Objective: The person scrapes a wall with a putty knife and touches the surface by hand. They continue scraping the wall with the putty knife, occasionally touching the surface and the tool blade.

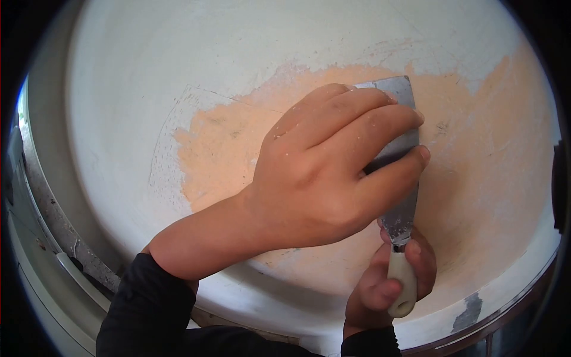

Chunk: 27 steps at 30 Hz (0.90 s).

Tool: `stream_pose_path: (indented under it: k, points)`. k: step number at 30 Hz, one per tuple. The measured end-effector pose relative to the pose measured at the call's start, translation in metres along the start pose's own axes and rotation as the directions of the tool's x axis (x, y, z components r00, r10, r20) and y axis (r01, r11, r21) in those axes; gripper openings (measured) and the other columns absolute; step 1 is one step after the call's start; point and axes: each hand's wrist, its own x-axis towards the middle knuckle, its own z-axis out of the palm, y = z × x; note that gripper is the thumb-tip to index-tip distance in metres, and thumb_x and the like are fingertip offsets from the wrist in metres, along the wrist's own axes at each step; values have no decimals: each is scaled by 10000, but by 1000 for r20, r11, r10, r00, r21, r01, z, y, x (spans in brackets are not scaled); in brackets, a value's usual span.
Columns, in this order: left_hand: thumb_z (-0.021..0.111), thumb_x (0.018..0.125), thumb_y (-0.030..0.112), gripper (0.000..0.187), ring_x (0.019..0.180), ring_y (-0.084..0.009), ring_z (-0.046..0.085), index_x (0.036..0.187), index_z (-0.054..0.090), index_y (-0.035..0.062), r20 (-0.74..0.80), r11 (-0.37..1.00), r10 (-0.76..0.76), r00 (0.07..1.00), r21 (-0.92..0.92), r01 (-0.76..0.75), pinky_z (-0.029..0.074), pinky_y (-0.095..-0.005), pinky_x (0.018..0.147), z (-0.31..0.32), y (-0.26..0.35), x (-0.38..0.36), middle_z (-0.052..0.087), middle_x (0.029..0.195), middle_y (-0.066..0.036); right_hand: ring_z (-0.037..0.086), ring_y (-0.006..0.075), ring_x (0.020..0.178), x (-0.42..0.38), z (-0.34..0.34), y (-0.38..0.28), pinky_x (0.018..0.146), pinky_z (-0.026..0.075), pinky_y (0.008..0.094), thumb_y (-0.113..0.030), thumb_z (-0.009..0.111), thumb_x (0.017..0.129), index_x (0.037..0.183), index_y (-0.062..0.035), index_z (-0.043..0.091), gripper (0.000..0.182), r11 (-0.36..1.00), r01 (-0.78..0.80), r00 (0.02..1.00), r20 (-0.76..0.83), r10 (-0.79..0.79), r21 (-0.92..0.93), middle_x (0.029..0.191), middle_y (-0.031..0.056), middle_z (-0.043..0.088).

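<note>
My right hand point(372, 288) is closed round the pale handle of a putty knife point(399, 214), low and right of the middle. The knife's wide grey metal blade points up, flecked with white residue near its neck. My left hand point(324, 169) reaches across from the left, its fingers curled over the blade and gripping it; the thumb side is partly hidden. White specks dot the fingers. Behind both hands is a white wall point(154, 53) with a large peach-coloured patch point(217, 146) where the white coat is gone. The patch has ragged edges and scratch marks.
Thin scored lines point(169, 128) run on the white coat left of the patch. A frame with a dusty track point(50, 202) stands along the left side. At lower right, a grey mark point(468, 312) lies near a dark brown edge point(493, 327).
</note>
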Motion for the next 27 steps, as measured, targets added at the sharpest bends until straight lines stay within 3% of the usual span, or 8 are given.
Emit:
stream_pose_path:
  k: [10,14,16,18,22,24,26,27]
  points:
    - [843,682,105,329,988,-327,704,1007,792,108,30,996,63,998,64,-64,576,-397,851,-3,-9,3,739,1097,-128,724,358,855,13,8,5,781,623,477,-338,663,977,1229,-53,571,391,996,28,1000,-16,-27,81,976,194,705]
    - [864,730,110,326,1037,-356,708,1045,780,88,41,990,88,995,106,-92,576,-414,885,-3,-13,1,740,1137,-156,722,339,849,6,3,9,860,614,440,-101,792,851,1224,-35,645,406,993,-68,994,88,60,94,954,146,728]
    - [864,732,93,327,1056,-349,711,1047,777,78,57,980,110,992,161,-118,578,-409,900,-1,-10,-2,741,1151,-161,717,290,1025,2,-9,15,916,590,442,-103,798,856,1326,42,570,543,989,-36,970,244,-1,147,1219,225,667]
    - [864,733,76,328,1066,-344,711,1049,775,69,83,975,122,989,177,-135,577,-407,907,-2,-11,0,739,1159,-164,682,298,1066,10,-24,-1,946,575,422,-33,772,830,1249,24,618,450,998,-14,980,197,1,66,1183,192,653]
    - [850,766,0,320,1148,-328,687,1073,759,11,141,990,31,989,132,-50,553,-394,974,-10,-11,-6,716,1219,-194,609,251,766,-1,-44,-13,689,523,346,62,736,718,1050,-71,753,359,984,-56,997,-45,64,171,933,96,605]
    - [843,784,-13,317,1184,-321,671,1088,754,-2,163,983,61,985,160,-87,540,-389,998,-11,-13,-7,706,1244,-197,593,235,855,-2,-60,-26,891,505,444,-146,729,854,966,-115,673,129,700,-158,984,49,174,696,1009,105,591]
    - [864,733,25,316,1086,-320,706,1035,773,38,133,977,56,990,197,-81,566,-397,938,-10,-16,-5,735,1160,-166,562,220,819,-4,-65,-29,893,474,436,-222,679,953,871,-134,647,125,80,-138,985,129,114,987,947,71,576]
    - [861,743,18,311,1093,-316,705,1041,774,35,121,981,43,992,181,-65,565,-394,942,-10,-17,-5,734,1166,-169,562,220,819,0,-68,-34,893,474,436,-222,679,953,871,-134,647,125,80,-137,981,123,153,987,947,71,576]
